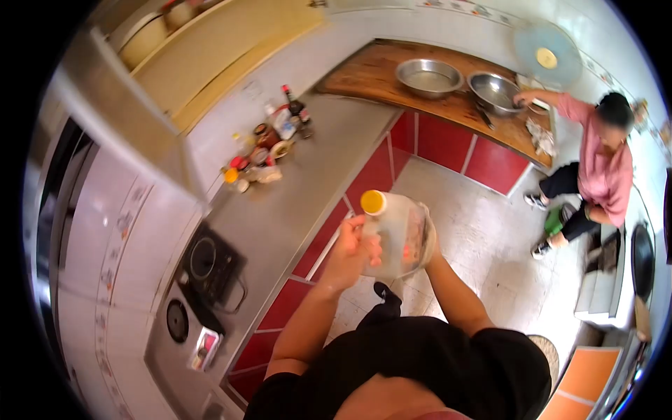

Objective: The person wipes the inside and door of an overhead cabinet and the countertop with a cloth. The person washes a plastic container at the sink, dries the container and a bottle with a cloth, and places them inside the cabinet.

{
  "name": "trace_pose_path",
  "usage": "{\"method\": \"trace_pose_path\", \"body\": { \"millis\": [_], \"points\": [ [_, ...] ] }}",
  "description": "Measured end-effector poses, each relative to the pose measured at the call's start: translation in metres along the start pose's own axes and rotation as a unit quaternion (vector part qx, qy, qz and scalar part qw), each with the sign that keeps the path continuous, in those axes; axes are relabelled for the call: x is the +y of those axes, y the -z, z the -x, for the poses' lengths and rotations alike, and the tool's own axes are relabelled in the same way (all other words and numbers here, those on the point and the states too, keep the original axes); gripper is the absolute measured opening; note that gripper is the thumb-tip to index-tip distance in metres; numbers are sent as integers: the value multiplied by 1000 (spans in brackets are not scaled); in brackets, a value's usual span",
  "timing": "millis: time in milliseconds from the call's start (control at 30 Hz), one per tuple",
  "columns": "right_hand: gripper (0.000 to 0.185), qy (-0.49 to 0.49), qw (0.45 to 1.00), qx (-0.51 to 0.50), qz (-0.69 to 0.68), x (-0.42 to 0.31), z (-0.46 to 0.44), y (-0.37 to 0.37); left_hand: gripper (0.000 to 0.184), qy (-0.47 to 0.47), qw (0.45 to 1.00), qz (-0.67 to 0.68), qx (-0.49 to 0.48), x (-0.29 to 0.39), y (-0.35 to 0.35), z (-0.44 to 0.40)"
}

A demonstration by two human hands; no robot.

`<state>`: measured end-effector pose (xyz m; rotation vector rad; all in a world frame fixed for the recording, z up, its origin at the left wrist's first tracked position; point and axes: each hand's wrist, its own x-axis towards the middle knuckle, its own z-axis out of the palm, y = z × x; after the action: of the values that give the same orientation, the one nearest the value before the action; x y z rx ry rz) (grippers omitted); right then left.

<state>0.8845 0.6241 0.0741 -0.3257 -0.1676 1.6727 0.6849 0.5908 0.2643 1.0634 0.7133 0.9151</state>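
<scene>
A large translucent plastic jug [395, 227] with a yellow cap [373, 202] is held up in front of my body, tilted, with a printed label on its side. My left hand [352, 253] wraps its fingers around the jug's handle. On the jug's far right side is my right hand [435, 250], mostly hidden behind the jug; it appears to support the jug from that side, though its fingers cannot be made out clearly. How much liquid is inside, I cannot tell.
Left of me runs a steel counter [301, 175] with several bottles and jars [262, 143] and a black burner [210, 262]. Two metal basins, a silver one [428, 89] and a deeper one [495, 105], stand on a wooden counter. A person in pink [602, 161] reaches toward the deeper basin.
</scene>
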Motion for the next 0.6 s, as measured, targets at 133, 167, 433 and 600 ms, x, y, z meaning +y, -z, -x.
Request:
{"method": "trace_pose_path", "body": {
  "millis": [133, 167, 433, 600],
  "points": [
    [45, 7, 999, -20, -37, -13, -82, 25, 44, 1, 999, 31, -25, 7, 11, -71],
    [45, 4, 999, -11, -38, -16, -98, 25, 45, -5, 1000, 4, -13, 11, 11, -91],
    [45, -30, 998, 55, -30, -46, -195, 26, 47, -56, 980, -190, 1, 23, 40, -230],
    [45, -64, 994, 87, -26, -60, -250, 34, 49, -102, 952, -286, 38, 18, 53, -276]
  ]
}}
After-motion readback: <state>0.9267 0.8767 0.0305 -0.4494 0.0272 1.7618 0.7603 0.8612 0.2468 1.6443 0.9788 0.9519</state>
